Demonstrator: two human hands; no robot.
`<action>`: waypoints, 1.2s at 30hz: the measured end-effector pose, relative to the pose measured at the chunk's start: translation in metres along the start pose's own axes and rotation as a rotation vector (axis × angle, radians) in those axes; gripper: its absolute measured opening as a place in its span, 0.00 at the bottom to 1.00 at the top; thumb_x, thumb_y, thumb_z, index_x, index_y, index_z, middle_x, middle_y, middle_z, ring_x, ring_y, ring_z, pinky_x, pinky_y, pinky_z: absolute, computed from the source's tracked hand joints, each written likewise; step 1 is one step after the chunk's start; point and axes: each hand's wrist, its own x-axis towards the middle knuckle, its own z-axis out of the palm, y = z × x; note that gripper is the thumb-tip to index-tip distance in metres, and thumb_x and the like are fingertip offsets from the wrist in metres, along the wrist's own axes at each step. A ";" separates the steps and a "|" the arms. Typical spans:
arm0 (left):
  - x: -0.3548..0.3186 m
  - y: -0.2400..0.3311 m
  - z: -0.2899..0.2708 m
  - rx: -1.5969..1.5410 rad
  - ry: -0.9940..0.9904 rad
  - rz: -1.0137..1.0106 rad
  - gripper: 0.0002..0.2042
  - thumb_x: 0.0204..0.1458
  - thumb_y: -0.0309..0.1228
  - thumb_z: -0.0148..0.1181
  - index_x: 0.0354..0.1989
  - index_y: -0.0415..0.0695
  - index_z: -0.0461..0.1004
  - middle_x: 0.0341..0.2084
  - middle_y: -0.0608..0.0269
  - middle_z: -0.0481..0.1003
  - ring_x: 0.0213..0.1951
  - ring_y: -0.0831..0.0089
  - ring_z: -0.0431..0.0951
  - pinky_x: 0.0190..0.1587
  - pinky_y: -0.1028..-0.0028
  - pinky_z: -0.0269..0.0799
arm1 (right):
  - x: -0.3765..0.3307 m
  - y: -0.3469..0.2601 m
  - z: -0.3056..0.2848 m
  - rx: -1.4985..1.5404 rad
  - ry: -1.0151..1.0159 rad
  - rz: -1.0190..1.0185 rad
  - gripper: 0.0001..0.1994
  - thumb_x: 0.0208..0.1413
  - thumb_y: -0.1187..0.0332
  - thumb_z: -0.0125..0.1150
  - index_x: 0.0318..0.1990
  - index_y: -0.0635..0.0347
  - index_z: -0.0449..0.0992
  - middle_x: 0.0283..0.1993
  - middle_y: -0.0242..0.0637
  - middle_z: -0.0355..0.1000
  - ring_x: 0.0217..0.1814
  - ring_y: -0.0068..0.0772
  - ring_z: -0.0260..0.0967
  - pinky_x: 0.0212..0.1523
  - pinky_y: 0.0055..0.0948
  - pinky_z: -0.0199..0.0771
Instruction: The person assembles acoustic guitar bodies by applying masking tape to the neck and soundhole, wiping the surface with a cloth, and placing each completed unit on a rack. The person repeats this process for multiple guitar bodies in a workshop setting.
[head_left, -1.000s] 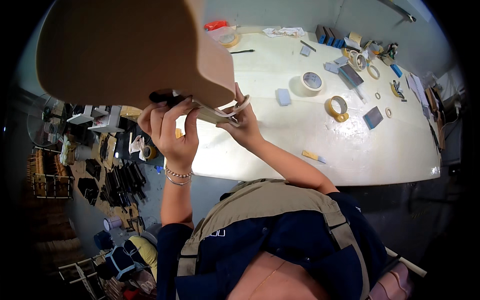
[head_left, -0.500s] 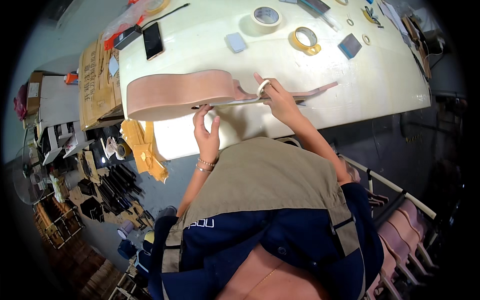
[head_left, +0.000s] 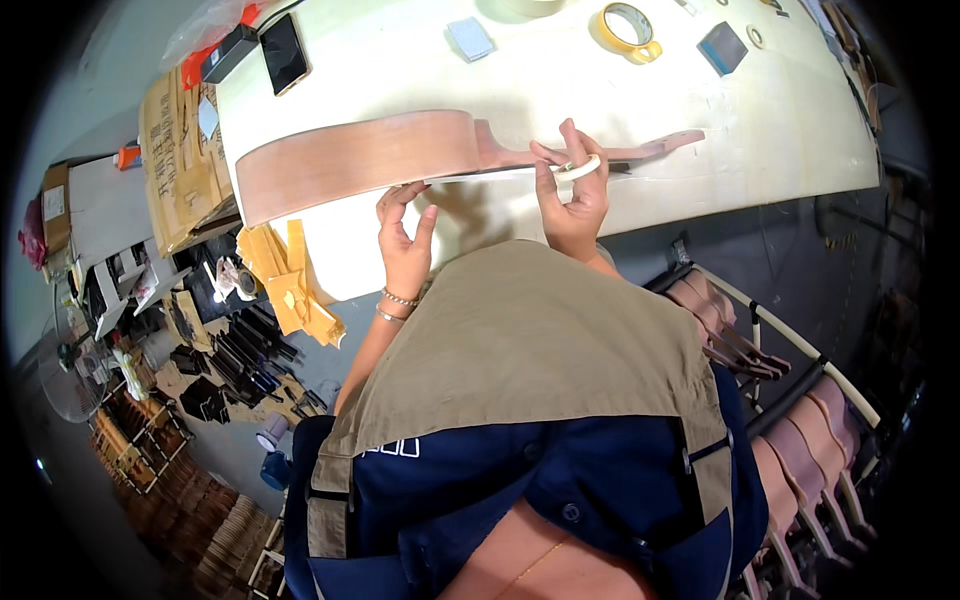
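An unfinished pinkish-wood guitar [head_left: 370,150] rests on its side on the white worktable [head_left: 780,120], its neck pointing right and its face turned toward me. My left hand [head_left: 405,235] touches the near lower edge of the body, fingers spread and holding nothing; the fingertips are partly hidden behind the edge. Beside the neck, my right hand [head_left: 578,205] holds a narrow cream roll of tape [head_left: 582,168] looped around its fingers, thumb close to the roll. One finger points up past the neck.
Farther back on the table lie a yellowish tape roll [head_left: 603,28], a light blue pad [head_left: 470,39], a grey-blue block [head_left: 723,48] and a phone [head_left: 284,55]. Yellow paper strips [head_left: 285,285] hang off the left edge near a cardboard box [head_left: 180,165]. Guitar bodies [head_left: 800,450] stand on a rack at right.
My right hand has shifted nearer and turned palm up, the tape roll now lower on its fingers. The view has moved, so the table's items appear higher. My left hand remains at the guitar.
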 end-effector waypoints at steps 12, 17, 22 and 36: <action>0.044 0.007 -0.032 0.439 -0.242 0.519 0.09 0.44 0.16 0.61 0.35 0.38 0.74 0.34 0.58 0.79 0.30 0.68 0.80 0.31 0.75 0.74 | -0.006 0.017 -0.008 -0.101 -0.121 0.069 0.27 0.49 0.83 0.55 0.60 0.69 0.63 0.53 0.45 0.63 0.51 0.34 0.66 0.52 0.31 0.66; 0.047 -0.001 -0.035 0.397 -0.285 0.524 0.11 0.43 0.12 0.58 0.35 0.37 0.74 0.35 0.58 0.79 0.32 0.68 0.81 0.33 0.75 0.78 | -0.002 0.005 -0.020 -0.215 0.004 -0.075 0.27 0.48 0.82 0.56 0.60 0.67 0.64 0.52 0.45 0.59 0.50 0.37 0.70 0.51 0.32 0.72; 0.042 -0.002 -0.034 0.427 -0.223 0.486 0.10 0.42 0.17 0.61 0.33 0.44 0.76 0.32 0.66 0.80 0.28 0.71 0.80 0.28 0.76 0.74 | 0.028 0.027 -0.106 -0.013 0.336 0.201 0.28 0.55 0.81 0.52 0.65 0.69 0.54 0.61 0.47 0.58 0.61 0.37 0.61 0.53 0.28 0.65; 0.038 0.005 -0.026 0.584 -0.322 0.503 0.11 0.44 0.20 0.62 0.38 0.41 0.73 0.32 0.59 0.79 0.22 0.73 0.77 0.24 0.78 0.72 | 0.041 0.106 -0.176 0.000 0.215 0.282 0.31 0.52 0.81 0.57 0.65 0.61 0.55 0.67 0.44 0.54 0.70 0.36 0.51 0.66 0.30 0.54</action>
